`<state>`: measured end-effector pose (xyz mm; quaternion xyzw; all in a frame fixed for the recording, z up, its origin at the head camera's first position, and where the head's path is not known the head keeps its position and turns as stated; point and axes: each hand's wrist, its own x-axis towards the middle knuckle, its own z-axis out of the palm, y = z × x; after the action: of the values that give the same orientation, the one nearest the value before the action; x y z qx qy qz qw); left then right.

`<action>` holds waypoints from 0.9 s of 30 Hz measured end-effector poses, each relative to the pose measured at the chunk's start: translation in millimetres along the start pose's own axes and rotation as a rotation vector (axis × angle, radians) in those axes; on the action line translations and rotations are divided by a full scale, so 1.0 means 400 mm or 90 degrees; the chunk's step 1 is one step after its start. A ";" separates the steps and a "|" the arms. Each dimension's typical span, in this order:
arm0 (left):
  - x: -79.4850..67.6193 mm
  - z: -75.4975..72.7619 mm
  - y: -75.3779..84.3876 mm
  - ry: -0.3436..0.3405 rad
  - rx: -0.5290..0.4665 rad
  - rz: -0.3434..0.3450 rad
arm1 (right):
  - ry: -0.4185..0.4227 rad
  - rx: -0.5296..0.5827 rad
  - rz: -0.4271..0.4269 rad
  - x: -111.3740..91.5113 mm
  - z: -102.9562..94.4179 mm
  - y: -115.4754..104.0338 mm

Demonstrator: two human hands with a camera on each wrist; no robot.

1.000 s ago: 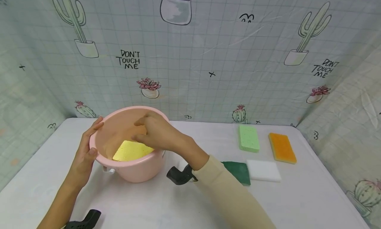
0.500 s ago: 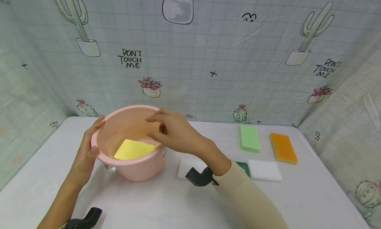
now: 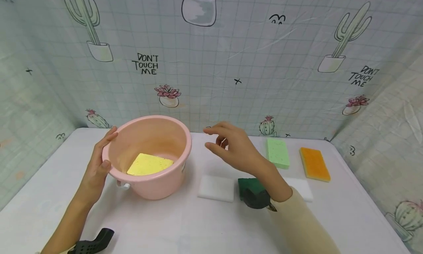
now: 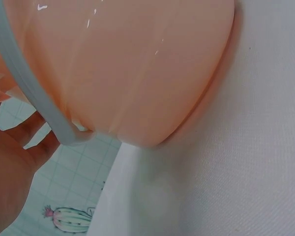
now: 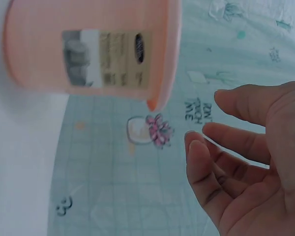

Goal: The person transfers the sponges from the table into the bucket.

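A smooth, round bucket of pink plastic (image 3: 155, 188) is standing on the bench (image 3: 172, 232), its glossy sides tapering towards the base. A pale curved handle (image 4: 32, 73) is hanging against it, and a beige paper label (image 5: 108, 59) is clinging to its wall. Inside, a porous yellow sponge (image 3: 148, 164) is lying low, its near edge hiding behind the bucket's front. The person's left hand (image 3: 96, 173) is gripping the rim on its left side. The right hand (image 3: 238, 147) is hovering beyond the bucket's right side, its grip staying slack, holding nothing, the fingers bending loosely.

Further right, a flat white block (image 3: 216, 188), a dark green pad (image 3: 249, 188) and a second white block (image 3: 300, 189) are forming a row; behind, a light green sponge (image 3: 277, 153) and an orange-topped sponge (image 3: 315, 164) are lying flat.

White, finely textured cloth is covering the bench. Creased, grid-printed sheeting (image 3: 205, 55) is enclosing it, showing potted cacti and "DON'T TOUCH ME" lettering.
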<state>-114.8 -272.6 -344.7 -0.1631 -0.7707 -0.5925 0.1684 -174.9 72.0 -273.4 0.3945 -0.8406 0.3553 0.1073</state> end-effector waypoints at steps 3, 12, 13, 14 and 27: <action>-0.001 -0.002 -0.003 0.006 0.007 -0.007 | 0.015 -0.009 -0.002 -0.028 -0.005 0.028; 0.000 -0.001 -0.005 0.013 0.027 -0.028 | 0.029 -0.031 0.019 -0.126 -0.016 0.097; 0.000 0.000 -0.004 0.012 0.027 -0.027 | 0.026 -0.034 0.026 -0.137 -0.017 0.103; 0.001 0.000 -0.005 0.012 0.027 -0.025 | 0.022 -0.039 0.032 -0.148 -0.018 0.111; 0.000 -0.005 -0.010 0.003 0.026 -0.009 | -0.014 -0.072 0.169 -0.328 -0.050 0.193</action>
<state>-116.3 -275.6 -347.7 -0.1527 -0.7832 -0.5785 0.1694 -146.5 196.2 -358.9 0.2773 -0.9052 0.3140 0.0721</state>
